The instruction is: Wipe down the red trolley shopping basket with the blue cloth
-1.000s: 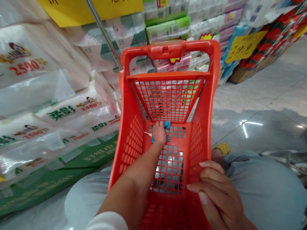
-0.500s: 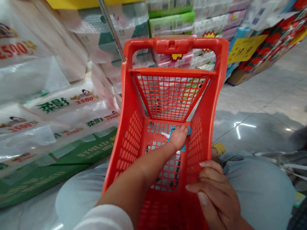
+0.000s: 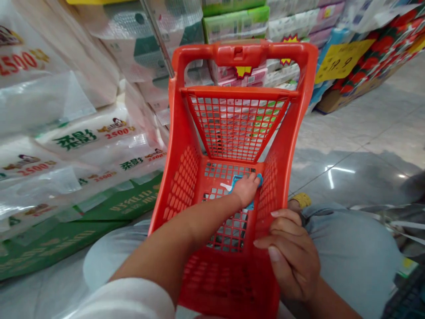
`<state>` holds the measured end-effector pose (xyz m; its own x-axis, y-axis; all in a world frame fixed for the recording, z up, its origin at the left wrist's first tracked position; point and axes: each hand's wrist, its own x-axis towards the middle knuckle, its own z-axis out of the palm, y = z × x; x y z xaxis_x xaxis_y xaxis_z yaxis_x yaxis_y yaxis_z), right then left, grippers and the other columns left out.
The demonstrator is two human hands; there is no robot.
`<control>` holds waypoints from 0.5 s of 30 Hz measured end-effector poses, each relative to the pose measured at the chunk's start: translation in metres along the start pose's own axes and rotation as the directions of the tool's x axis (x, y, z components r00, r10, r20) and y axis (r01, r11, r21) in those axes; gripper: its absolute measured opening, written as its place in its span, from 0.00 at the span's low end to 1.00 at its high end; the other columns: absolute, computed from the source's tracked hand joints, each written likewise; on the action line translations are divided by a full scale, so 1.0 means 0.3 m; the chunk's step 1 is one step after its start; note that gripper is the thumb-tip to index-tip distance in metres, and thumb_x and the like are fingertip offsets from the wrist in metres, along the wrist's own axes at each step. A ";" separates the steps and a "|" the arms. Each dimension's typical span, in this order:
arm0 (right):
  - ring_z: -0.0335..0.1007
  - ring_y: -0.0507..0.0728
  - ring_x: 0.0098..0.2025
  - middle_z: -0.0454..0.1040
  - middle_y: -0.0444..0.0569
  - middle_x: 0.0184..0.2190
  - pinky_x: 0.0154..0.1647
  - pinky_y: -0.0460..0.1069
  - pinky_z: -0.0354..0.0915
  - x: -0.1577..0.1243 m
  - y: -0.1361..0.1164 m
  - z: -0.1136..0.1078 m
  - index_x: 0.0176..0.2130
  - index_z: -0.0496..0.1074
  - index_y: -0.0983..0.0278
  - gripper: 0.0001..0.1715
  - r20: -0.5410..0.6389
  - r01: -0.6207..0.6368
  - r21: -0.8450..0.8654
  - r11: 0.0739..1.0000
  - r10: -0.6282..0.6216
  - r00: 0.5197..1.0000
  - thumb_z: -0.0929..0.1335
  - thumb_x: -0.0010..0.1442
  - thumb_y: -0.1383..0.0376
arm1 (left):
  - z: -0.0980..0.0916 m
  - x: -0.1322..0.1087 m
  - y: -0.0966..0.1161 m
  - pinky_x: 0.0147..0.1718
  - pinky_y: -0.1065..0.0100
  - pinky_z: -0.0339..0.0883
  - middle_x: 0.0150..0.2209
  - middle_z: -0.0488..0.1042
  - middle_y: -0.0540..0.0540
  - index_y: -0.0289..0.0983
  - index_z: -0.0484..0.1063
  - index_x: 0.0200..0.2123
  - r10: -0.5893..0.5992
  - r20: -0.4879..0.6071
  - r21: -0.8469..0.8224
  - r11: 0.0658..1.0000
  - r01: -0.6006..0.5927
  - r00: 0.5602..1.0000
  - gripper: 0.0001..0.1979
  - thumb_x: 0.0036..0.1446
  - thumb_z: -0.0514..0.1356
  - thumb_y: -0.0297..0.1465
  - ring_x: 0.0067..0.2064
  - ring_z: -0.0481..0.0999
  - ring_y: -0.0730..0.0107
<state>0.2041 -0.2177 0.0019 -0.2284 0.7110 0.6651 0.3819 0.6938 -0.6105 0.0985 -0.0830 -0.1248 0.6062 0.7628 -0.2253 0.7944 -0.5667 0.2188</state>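
A red plastic shopping cart (image 3: 177, 177) with latticed walls stands between my knees, its handle at the far end. My left hand (image 3: 246, 189) reaches deep inside, to the floor near the right wall. It is closed over a light blue thing (image 3: 235, 180) that shows on both sides of the hand; its kind is mostly hidden. A white strip (image 3: 226, 186) sticks out to the left of it. My right hand (image 3: 292, 254) grips the upper edge of the cart's right wall, fingers bent over it and holding nothing else.
Large packs of tissue paper (image 3: 83, 137) are stacked close on the left. More packs (image 3: 235, 24) stand behind the handle. A yellow price sign (image 3: 345, 61) hangs at the right. A metal pole (image 3: 157, 37) rises by the handle. Grey tiled floor (image 3: 358, 155) lies to the right.
The cart sits slightly higher in view, and its near end shows more. My right hand has shifted a little up and left with it. My left hand stays on the blue thing.
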 end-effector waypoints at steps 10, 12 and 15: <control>0.64 0.50 0.26 0.72 0.41 0.23 0.52 0.58 0.62 -0.032 0.033 -0.001 0.36 0.73 0.65 0.11 -0.061 0.031 0.053 0.998 -0.028 0.998 0.62 0.59 0.74 | -0.057 -0.398 0.053 0.34 0.68 0.71 0.45 0.80 0.49 0.46 0.75 0.47 0.430 0.439 -0.173 0.902 -0.396 0.789 0.18 0.52 0.66 0.25 0.35 0.79 0.66; 0.63 0.50 0.26 0.72 0.41 0.23 0.52 0.58 0.63 -0.033 0.041 -0.007 0.37 0.73 0.64 0.12 -0.060 0.039 0.048 0.998 -0.036 0.998 0.63 0.59 0.74 | -0.066 -0.428 0.058 0.33 0.68 0.71 0.45 0.81 0.51 0.48 0.77 0.45 0.418 0.477 -0.192 0.908 -0.372 0.773 0.22 0.46 0.69 0.25 0.35 0.79 0.65; 0.63 0.50 0.25 0.72 0.41 0.23 0.51 0.58 0.63 -0.026 0.051 -0.019 0.34 0.72 0.63 0.10 -0.043 0.045 0.034 0.998 -0.043 0.998 0.63 0.60 0.74 | -0.059 -0.445 0.034 0.36 0.65 0.72 0.40 0.82 0.50 0.48 0.79 0.38 0.260 0.464 -0.141 0.965 -0.220 0.847 0.22 0.38 0.72 0.23 0.36 0.80 0.61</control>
<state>0.2169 -0.2131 -0.0101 -0.2063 0.6747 0.7087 0.3407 0.7285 -0.5943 0.0249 -0.1852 -0.0756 0.7382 0.3539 -0.5743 0.6283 -0.6706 0.3944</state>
